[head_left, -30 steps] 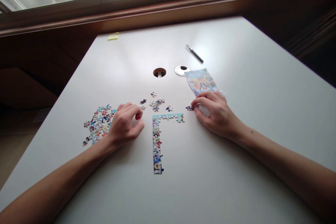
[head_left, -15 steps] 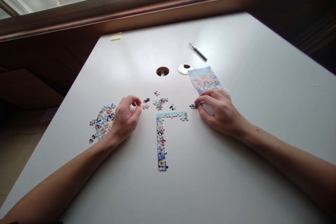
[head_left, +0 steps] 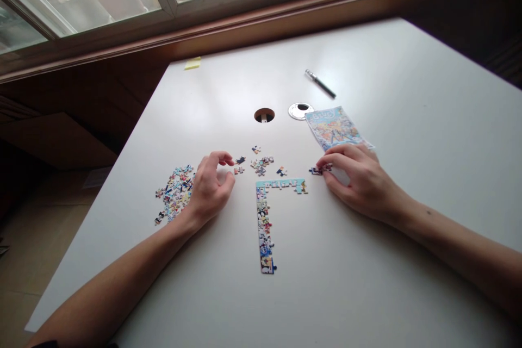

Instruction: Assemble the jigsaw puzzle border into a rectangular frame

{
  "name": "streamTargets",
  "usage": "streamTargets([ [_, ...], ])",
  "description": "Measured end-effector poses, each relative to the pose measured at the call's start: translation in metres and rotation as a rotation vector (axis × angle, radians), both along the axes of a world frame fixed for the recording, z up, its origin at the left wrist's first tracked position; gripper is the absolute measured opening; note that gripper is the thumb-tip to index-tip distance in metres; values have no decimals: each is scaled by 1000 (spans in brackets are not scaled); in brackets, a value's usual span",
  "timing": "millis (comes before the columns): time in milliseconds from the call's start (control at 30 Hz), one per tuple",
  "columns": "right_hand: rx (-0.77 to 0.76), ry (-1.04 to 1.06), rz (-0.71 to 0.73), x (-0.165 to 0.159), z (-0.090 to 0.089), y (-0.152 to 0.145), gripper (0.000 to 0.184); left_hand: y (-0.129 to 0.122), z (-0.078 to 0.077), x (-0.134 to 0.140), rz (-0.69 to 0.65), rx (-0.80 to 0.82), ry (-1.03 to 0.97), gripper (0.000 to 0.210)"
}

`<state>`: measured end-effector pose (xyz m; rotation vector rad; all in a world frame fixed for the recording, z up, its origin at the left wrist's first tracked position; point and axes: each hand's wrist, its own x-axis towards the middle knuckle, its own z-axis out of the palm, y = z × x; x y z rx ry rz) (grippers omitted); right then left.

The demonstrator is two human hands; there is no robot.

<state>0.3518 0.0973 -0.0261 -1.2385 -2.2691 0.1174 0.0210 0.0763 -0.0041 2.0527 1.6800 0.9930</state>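
My left hand (head_left: 212, 187) rests on the white table with its thumb and forefinger apart and nothing between them. It lies between a heap of loose jigsaw pieces (head_left: 175, 193), which it partly covers, and a small cluster of pieces (head_left: 261, 164). At the right, the fingertips of my right hand (head_left: 354, 176) are closed on a few dark jigsaw pieces (head_left: 315, 171), low at the tabletop and partly hidden by the fingers. Between the hands lies a joined L-shaped puzzle border (head_left: 264, 228), its light-blue top strip running rightward.
A printed picture sheet (head_left: 336, 126) lies beyond my right hand, touching a round metal cover (head_left: 300, 111). Left of that is a cable hole (head_left: 264, 115) in the table (head_left: 228, 92). A pen (head_left: 320, 84) and a yellow sticky note (head_left: 192, 63) lie farther back, near the window.
The view has shifted, so everything sits farther right in the frame. The gap between my left thumb and forefinger is a little wider. My right hand stays at the same pieces.
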Motion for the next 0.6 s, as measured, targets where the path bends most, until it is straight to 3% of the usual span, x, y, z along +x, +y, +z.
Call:
streamTargets([
  [200,-8,-6,5,2,-1,1,15,0,-2,-2,-61,35,117,30],
  [367,-14,-10,8,2,-1,1,15,-3,-1,0,-187,105,227,22],
  [600,-17,-6,8,0,2,0,16,-6,-2,2,-359,68,402,36],
])
